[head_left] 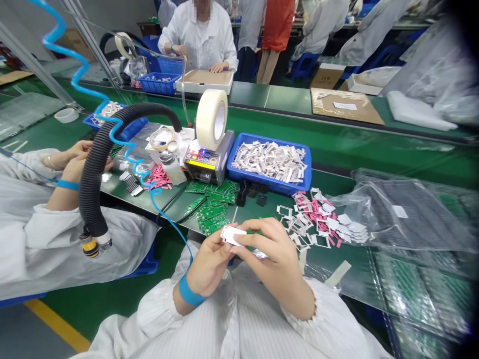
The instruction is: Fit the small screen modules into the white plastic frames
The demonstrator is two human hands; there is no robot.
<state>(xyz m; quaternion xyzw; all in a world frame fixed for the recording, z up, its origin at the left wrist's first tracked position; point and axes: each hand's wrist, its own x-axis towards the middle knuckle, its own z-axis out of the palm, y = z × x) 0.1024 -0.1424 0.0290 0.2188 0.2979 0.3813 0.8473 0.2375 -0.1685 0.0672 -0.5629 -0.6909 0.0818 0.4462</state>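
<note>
Ahead, blue bin (284, 187) heaped with white frames (268, 160), white part (234, 236) in hands (209, 263)

White part (231, 234) partly hidden, left co-worker (41, 239) cropped

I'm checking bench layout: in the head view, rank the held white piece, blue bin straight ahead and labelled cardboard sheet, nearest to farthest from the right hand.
1. White piece, touched by the right hand.
2. Blue bin, ahead.
3. Cardboard sheet, farther ahead, rightward.
</note>
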